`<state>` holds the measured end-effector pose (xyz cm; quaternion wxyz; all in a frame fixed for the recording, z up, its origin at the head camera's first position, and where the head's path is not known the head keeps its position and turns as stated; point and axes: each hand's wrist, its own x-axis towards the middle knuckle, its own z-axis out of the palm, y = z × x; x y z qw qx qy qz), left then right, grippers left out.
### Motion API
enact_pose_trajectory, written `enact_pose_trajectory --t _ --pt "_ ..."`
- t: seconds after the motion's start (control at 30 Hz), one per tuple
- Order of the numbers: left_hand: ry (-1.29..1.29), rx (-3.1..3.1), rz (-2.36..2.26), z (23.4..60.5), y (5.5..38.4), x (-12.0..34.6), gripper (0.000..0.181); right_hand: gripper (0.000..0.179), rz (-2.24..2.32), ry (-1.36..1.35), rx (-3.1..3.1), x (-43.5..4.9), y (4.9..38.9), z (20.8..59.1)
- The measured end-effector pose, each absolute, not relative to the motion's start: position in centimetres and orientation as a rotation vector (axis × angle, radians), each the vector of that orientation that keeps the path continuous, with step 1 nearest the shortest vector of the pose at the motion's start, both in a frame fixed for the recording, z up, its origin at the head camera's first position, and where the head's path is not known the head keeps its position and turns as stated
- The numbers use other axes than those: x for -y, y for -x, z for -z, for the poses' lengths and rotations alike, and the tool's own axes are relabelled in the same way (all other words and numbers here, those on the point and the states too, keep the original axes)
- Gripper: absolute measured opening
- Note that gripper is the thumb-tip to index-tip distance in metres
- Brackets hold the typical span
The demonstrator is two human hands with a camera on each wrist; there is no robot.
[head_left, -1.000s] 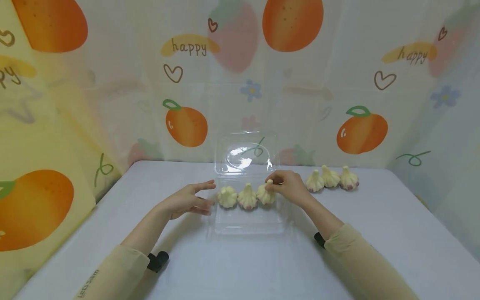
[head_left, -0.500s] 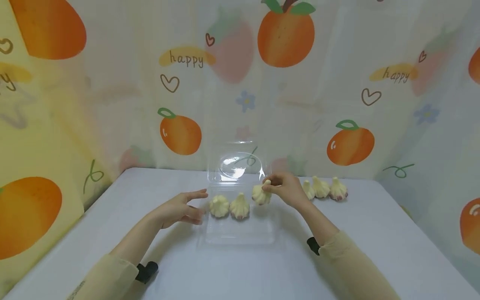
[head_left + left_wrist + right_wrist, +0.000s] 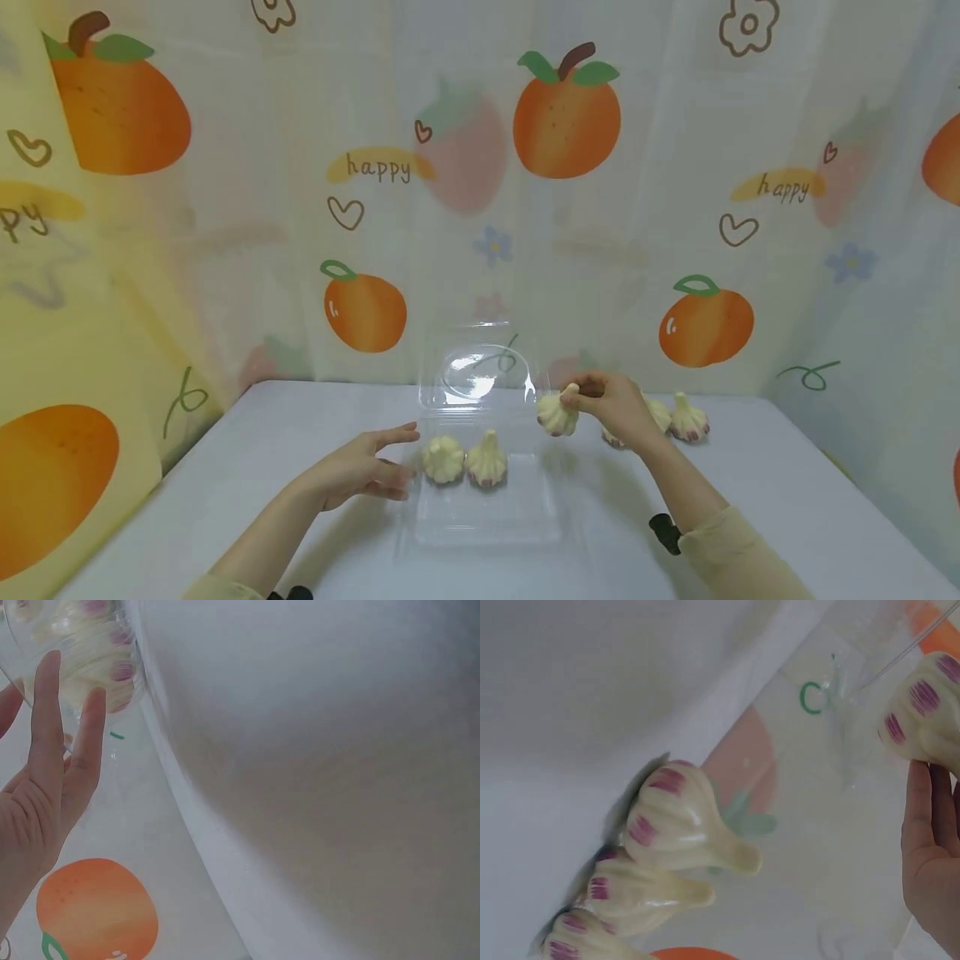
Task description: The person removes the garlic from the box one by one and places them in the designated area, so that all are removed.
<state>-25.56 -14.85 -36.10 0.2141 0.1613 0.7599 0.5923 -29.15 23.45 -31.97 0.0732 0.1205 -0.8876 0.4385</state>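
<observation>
My right hand (image 3: 617,410) pinches a garlic bulb (image 3: 557,415) by its stem, holding it up to the right of the open clear plastic container (image 3: 517,517). In the right wrist view this held garlic bulb (image 3: 926,709) shows purple streaks. Two more bulbs sit side by side in the container: a left one (image 3: 442,460) and a right one (image 3: 487,461), stem up. At the container's left side, my left hand (image 3: 367,471) has its fingers spread and relaxed. In the left wrist view its fingers (image 3: 46,712) are right at the clear wall, with bulbs showing through.
Three garlic bulbs (image 3: 686,821) stand in a row on the white table at the right, partly hidden behind my right hand in the head view. The container's clear lid (image 3: 480,367) stands raised at the back, before a fruit-printed curtain (image 3: 600,250).
My right hand has lifted the third garlic bulb out of the container and carried it right, toward the bulbs on the table. My left hand stays beside the container. The head view has tilted up.
</observation>
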Motion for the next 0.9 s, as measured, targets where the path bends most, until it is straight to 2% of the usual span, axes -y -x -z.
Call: enact_pose_trajectory --t 0.23,0.9 --pt "-0.454 -2.106 -1.633 35.9 25.6 14.7 0.076 0.029 -1.277 -0.348 2.717 -25.3 29.1 31.6" --pt "-0.408 -2.149 -1.584 35.4 25.7 15.0 0.075 0.034 -1.312 -0.335 2.876 -31.4 29.5 32.5"
